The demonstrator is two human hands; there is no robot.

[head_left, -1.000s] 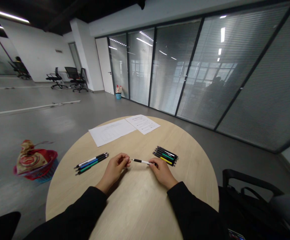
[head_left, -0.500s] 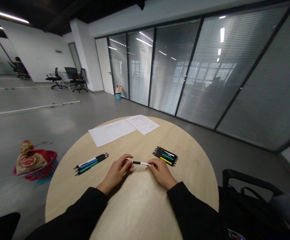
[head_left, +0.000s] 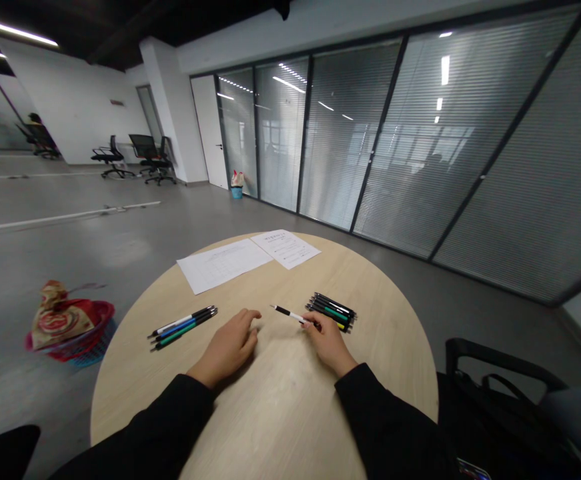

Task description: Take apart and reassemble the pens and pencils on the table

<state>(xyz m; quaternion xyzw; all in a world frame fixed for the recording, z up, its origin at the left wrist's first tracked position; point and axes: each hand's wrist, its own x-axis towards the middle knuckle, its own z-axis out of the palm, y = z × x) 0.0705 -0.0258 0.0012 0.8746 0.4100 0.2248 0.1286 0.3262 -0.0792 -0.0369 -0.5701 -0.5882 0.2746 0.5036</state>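
Note:
My right hand [head_left: 326,339] pinches a white pen with a black grip [head_left: 289,313] near its rear end, its tip pointing to the upper left. Empty, with its fingers apart, my left hand [head_left: 230,347] rests over the table a little left of the pen's tip. Just beyond my right hand lies a row of several pens [head_left: 331,308], mostly black, with green and yellow ones among them; my fingers partly cover the nearest. To the left of my left hand lie three pens side by side, white, blue [head_left: 183,327] and green.
Two printed sheets of paper [head_left: 225,263] lie at the far side of the round wooden table [head_left: 280,413]. A basket with a paper bag [head_left: 67,327] stands on the floor at left. A black chair [head_left: 500,373] is at right.
My left hand has let go of the pen and drawn slightly left. The pen, still in my right hand, has swung so its tip points up and away.

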